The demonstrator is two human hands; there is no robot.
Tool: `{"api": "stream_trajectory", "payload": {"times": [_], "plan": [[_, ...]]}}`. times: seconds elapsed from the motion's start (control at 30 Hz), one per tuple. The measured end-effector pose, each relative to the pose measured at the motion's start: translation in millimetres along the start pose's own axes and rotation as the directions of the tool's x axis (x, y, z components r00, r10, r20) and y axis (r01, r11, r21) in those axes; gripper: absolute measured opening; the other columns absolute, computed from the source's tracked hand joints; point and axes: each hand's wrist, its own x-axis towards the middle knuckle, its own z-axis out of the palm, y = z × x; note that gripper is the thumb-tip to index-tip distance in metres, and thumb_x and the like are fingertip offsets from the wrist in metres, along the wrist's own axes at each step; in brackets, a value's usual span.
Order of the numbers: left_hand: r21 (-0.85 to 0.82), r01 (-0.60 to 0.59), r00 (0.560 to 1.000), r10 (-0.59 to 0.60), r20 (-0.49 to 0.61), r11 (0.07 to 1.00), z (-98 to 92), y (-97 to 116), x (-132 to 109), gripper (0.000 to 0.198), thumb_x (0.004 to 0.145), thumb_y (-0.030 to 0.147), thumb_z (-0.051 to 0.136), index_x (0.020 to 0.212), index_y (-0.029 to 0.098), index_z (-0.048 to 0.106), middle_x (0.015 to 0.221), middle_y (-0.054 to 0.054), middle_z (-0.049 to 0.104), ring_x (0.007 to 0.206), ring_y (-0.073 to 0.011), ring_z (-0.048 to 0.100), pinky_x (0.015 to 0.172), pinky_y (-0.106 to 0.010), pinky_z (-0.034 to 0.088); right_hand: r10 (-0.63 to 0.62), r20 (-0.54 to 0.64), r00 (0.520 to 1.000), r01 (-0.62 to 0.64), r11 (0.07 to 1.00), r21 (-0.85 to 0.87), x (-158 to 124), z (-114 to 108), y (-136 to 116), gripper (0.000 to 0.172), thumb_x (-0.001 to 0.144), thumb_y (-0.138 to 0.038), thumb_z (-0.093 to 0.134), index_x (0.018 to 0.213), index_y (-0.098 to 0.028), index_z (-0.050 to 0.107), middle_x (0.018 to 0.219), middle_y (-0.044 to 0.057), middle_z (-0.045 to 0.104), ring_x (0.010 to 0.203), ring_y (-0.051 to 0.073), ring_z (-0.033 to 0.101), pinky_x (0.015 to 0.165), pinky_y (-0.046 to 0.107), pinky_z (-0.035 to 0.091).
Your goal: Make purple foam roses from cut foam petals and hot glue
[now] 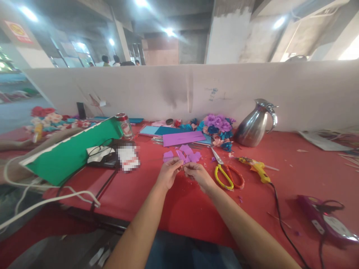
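My left hand [169, 173] and my right hand [198, 176] meet above the red table, fingertips pinched close together. A small purple paper piece [180, 154] rises from between the fingers; its lower end is hidden by them. Just beyond my hands lie several cut purple paper pieces [193, 157]. A larger purple sheet [183, 138] rests behind these, on top of blue sheets. Scissors [224, 172] with one yellow and one red handle lie right of my right hand. Farther right is a yellow glue gun [261, 172] with a black cord.
Paper flowers [218, 125] and a steel jug [254, 125] stand along the white partition [126, 87]. On the left are a green board [75, 157], a lidded glass jar [126, 129] and cables. A purple device [327, 220] sits at right. Another person's arm [56, 138] reaches in behind the board.
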Motion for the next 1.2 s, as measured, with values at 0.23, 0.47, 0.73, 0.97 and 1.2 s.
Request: {"api": "stream_trajectory", "payload": {"times": [0.23,0.47,0.73,0.97,1.2], "plan": [[0.029,0.013,1.0,-0.012,-0.027,0.999,0.5,2.0,-1.5,0.021,0.057,0.027,0.083,0.06,0.014,0.066,0.058,0.001,0.058,0.058,-0.0097,0.051,0.061,-0.025,0.04,-0.02,-0.031,0.999,0.018,0.999,-0.035,1.6,-0.6,4.3,0.025,0.063,-0.042,0.063,0.07,-0.018,0.059,0.054,-0.005,0.048,0.049,0.007,0.034,0.053,0.024,0.026],[0.09,-0.009,0.998,0.014,-0.055,0.996,0.1,0.8,-1.1,0.027,0.054,0.028,0.083,0.052,0.014,0.06,0.053,0.002,0.053,0.054,-0.0086,0.047,0.059,-0.025,0.037,-0.08,-0.049,0.996,0.075,0.992,-0.097,0.4,1.1,4.5,0.021,0.065,-0.039,0.059,0.065,-0.018,0.056,0.054,-0.005,0.046,0.052,0.008,0.038,0.054,0.024,0.029],[0.054,0.0,1.0,0.001,-0.014,0.999,1.0,-0.8,-1.2,0.023,0.056,0.028,0.083,0.061,0.014,0.066,0.06,0.0,0.059,0.059,-0.0097,0.051,0.062,-0.025,0.04,-0.051,-0.025,0.998,0.05,0.997,-0.053,0.7,0.6,4.3,0.023,0.065,-0.04,0.061,0.066,-0.018,0.055,0.053,-0.006,0.043,0.05,0.007,0.034,0.052,0.023,0.027],[0.044,0.005,0.997,-0.001,-0.082,0.999,-2.0,-0.4,1.2,0.029,0.05,0.024,0.084,0.048,0.015,0.057,0.05,0.003,0.053,0.052,-0.0079,0.047,0.057,-0.024,0.037,-0.055,-0.019,0.998,0.054,0.996,-0.073,0.1,2.9,7.1,0.03,0.068,-0.046,0.063,0.068,-0.018,0.054,0.054,-0.005,0.046,0.048,0.007,0.036,0.048,0.022,0.027],[0.055,0.008,0.998,-0.005,-0.056,0.998,0.0,-2.1,0.7,0.025,0.052,0.029,0.085,0.059,0.015,0.065,0.056,0.001,0.059,0.055,-0.0097,0.051,0.057,-0.025,0.04,-0.081,-0.009,0.997,0.08,0.993,-0.091,2.9,3.7,13.9,0.03,0.071,-0.049,0.061,0.074,-0.019,0.055,0.054,-0.005,0.049,0.049,0.009,0.038,0.051,0.024,0.029]]}}
